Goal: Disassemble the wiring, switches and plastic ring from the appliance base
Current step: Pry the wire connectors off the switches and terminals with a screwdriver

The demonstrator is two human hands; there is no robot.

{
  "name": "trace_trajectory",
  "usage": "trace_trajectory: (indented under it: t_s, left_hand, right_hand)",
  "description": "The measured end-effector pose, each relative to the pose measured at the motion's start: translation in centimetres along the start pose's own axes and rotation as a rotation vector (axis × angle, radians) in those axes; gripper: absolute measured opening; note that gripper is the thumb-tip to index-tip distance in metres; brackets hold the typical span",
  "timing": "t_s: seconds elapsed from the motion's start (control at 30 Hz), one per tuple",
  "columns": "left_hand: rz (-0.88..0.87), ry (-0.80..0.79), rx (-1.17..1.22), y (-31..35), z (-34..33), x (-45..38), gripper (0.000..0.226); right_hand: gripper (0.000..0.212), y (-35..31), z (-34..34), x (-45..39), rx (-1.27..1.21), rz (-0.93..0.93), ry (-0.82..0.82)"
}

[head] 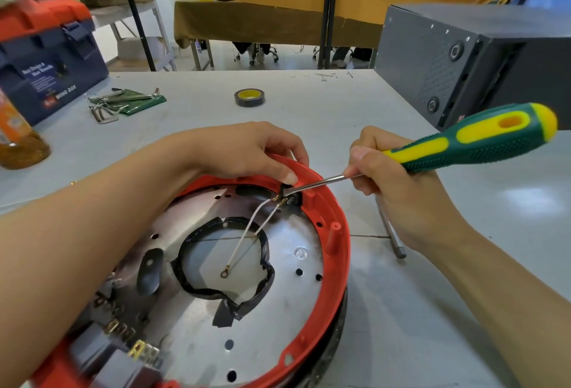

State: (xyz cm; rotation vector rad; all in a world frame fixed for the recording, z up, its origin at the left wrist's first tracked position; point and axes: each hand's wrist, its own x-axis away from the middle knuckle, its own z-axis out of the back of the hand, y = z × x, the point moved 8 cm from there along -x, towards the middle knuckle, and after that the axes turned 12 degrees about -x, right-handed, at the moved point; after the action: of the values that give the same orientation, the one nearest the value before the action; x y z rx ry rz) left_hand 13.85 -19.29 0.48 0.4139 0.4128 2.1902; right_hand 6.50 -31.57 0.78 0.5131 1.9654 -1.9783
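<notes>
The round appliance base lies upside down on the table, a silver metal plate inside a red plastic ring. My left hand grips the ring's far rim, thumb pressed beside a small black switch. Two white wires run from the switch to the plate's taped centre hole; one ends in a loose ring terminal. My right hand holds a green and yellow screwdriver, whose tip sits at the switch. More switches and terminals sit at the near left, blurred.
A roll of black tape lies mid-table. Hex keys on a green pouch and a blue and red toolbox are at the far left, an orange bottle beside them. A grey metal case stands far right. A metal rod lies under my right wrist.
</notes>
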Motion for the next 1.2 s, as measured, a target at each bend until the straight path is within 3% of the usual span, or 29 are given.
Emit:
trace_trajectory:
  t_s: [0.63, 1.2]
  left_hand:
    - [-0.016, 0.013, 0.003, 0.0, 0.0, 0.1, 0.016]
    - [0.002, 0.006, -0.001, 0.0, 0.0, 0.1, 0.015]
  right_hand:
    - [0.038, -2.2, -0.8, 1.2, 0.133, 0.116, -0.033]
    - [0.031, -0.6, -0.1, 0.6, 0.06, -0.018, 0.002]
